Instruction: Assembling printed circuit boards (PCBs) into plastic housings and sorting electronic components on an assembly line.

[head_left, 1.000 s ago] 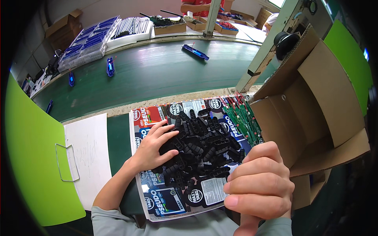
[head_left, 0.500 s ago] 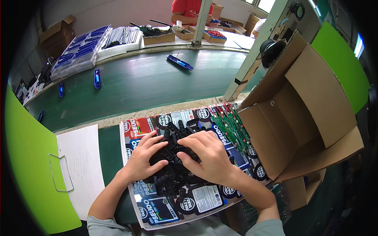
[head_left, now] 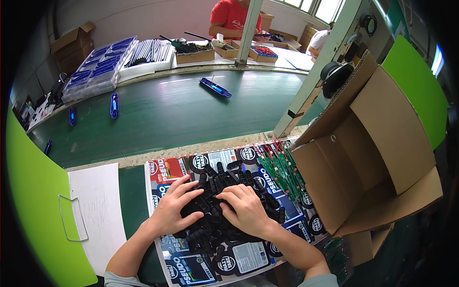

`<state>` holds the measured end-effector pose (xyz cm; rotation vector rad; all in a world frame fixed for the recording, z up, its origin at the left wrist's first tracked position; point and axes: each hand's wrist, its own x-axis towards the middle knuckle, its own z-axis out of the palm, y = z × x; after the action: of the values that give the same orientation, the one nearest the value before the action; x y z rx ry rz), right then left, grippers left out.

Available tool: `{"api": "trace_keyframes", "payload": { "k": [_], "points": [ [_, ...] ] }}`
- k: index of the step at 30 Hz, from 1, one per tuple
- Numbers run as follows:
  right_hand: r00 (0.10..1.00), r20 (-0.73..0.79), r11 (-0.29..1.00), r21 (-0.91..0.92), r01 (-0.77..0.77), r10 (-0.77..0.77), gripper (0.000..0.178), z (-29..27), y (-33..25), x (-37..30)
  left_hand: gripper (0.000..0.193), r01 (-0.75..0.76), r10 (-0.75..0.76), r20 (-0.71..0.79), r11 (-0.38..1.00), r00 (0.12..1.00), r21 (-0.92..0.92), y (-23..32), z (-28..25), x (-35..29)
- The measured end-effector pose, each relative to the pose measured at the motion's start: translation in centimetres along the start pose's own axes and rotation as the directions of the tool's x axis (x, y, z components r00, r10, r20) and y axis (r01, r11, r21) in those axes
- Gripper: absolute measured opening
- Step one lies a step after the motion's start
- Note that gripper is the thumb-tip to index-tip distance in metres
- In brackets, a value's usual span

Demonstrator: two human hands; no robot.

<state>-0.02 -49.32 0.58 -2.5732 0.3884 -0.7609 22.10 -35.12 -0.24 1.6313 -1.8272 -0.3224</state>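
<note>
A heap of small black plastic parts [head_left: 213,227] lies in front of me on a stack of printed sheets [head_left: 191,270]. On the heap's left side rests my left hand [head_left: 173,206], fingers spread and thumb apart, with nothing gripped. My right hand [head_left: 245,210] lies over the heap's right side, its fingers bent loosely and its thumb apart from them. Its fingertips touch the parts, and nothing shows held in it. Both palms hide some of the pieces. Just right of the heap is a bunch of narrow green circuit boards with red wires [head_left: 284,174].
Beyond the sheets runs a green conveyor belt [head_left: 158,119] carrying several blue casings [head_left: 215,88]. An open cardboard box [head_left: 330,177] stands at right, near a metal post [head_left: 306,86]. At left is a green board with white paper [head_left: 98,210]. A person in red [head_left: 229,21] works across the belt.
My right hand has drawn down and closer onto the black parts, uncovering pieces at the heap's right. My left hand stays nearly in place. The blue casings have shifted slightly left; the view has tilted upward.
</note>
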Motion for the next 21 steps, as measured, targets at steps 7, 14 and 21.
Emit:
{"api": "trace_keyframes", "payload": {
  "k": [7, 14, 21],
  "points": [
    [1.000, -0.016, 0.999, 0.039, 0.012, -0.011, 0.030, 0.06, -0.10, -0.01, 0.061, 0.010, -0.010, 0.012, 1.000, 1.000, 0.011, -0.09, -0.10, -0.06],
    [0.993, -0.118, 0.996, 0.088, -0.001, 0.012, 0.030, 0.11, 0.03, -0.32, 0.061, 0.002, -0.002, 0.011, 1.000, 1.000, 0.000, -0.06, -0.10, 0.02],
    [0.972, -0.197, 0.965, 0.252, -0.077, 0.129, 0.027, -0.15, -0.26, -0.45, 0.061, 0.006, -0.006, 0.010, 1.000, 1.000, -0.004, -0.02, -0.01, -0.15]
  ]
}}
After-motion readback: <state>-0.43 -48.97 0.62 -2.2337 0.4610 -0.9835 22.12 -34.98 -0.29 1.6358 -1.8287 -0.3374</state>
